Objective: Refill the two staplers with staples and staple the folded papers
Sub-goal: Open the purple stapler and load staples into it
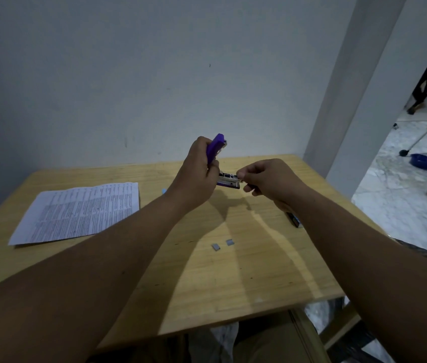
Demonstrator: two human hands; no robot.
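Two hands are meeting above the wooden table (246, 271). The left hand (202, 169) is gripping the purple stapler (216, 150), hinged open: its lid is pointing up toward 12 o'clock, its base running toward 3 o'clock. The right hand (267, 182) is pinching at the base's front end; what its fingertips are holding is too small to tell. Printed papers (78, 210) are lying at 9 o'clock, two staple strips (223, 244) at 6, a dark object (295, 220) half hidden under the right forearm.

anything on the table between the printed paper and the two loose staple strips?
Bare wood in the head view. Between the printed paper and the staple strips only the left forearm crosses above the table.
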